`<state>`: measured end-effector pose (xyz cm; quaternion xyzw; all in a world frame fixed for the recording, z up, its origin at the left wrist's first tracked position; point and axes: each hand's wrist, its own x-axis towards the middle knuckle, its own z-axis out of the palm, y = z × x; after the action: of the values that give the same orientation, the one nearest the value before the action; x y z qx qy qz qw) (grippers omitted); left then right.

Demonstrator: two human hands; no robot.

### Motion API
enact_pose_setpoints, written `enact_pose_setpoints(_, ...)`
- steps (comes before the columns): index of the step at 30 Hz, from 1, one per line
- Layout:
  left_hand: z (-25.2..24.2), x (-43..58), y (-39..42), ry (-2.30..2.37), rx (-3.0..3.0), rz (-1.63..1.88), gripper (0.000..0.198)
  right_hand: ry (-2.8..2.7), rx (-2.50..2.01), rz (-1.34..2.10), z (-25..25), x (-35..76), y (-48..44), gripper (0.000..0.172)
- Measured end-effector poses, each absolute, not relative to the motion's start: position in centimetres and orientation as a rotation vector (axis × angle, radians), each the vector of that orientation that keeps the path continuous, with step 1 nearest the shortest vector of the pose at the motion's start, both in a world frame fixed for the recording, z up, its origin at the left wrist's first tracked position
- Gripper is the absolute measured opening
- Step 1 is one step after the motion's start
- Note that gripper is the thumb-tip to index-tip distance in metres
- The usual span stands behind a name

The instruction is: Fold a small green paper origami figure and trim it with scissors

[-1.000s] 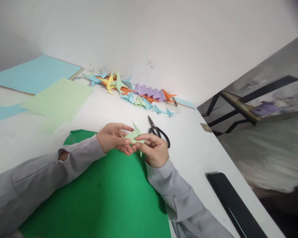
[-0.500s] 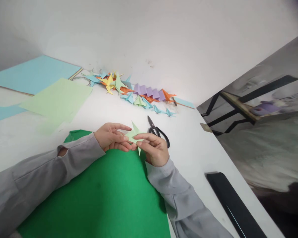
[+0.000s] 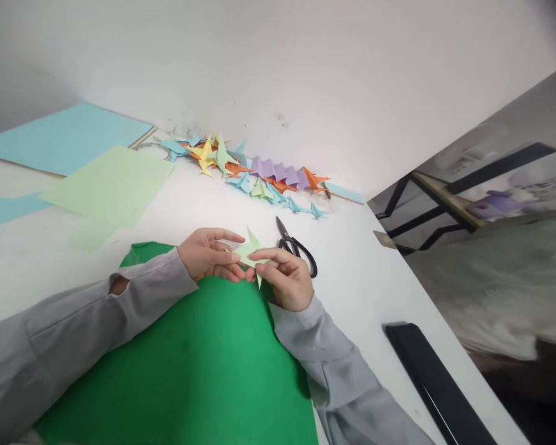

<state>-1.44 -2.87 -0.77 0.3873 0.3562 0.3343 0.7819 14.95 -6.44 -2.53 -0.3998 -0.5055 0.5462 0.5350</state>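
Note:
Between my two hands is a small pale green origami figure (image 3: 245,251) with pointed tips sticking up and down. My left hand (image 3: 209,254) pinches its left side between thumb and fingers. On the other side, my right hand (image 3: 287,278) grips it with thumb and index finger. Part of the folded paper is hidden behind the fingers. Both hands are above the far edge of a green sheet (image 3: 180,358). Black-handled scissors (image 3: 293,242) lie just beyond my right hand, blades pointing away.
Along the wall lies a row of folded paper figures (image 3: 222,157) in several colours. Flat light green paper (image 3: 111,185) and a blue sheet (image 3: 69,139) lie at the left. A long black object (image 3: 435,383) rests near the table's right edge.

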Motion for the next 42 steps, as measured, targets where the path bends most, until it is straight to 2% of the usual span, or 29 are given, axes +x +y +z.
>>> enact_pose_setpoints(8,-0.96,-1.0,-3.08,0.775,0.88,0.778,0.048,-1.284,-1.001,1.184,-2.85,14.64,-6.53,0.011)
enact_pose_setpoints(24,-1.23,-0.68,-3.23,0.821,0.995,0.853,0.045,-1.428,-0.925,1.258,-2.78,15.19,-6.37,0.022)
enact_pose_setpoints(31,-1.29,-0.81,-3.25,0.802,0.985,0.851,0.045,-1.343,-0.952,1.218,-2.88,14.54,-6.45,0.011)
enact_pose_setpoints(42,-1.32,-0.65,-3.33,0.802,1.118,0.797,0.04,-1.44,-1.037,1.118,-3.1,14.51,-6.59,0.01)
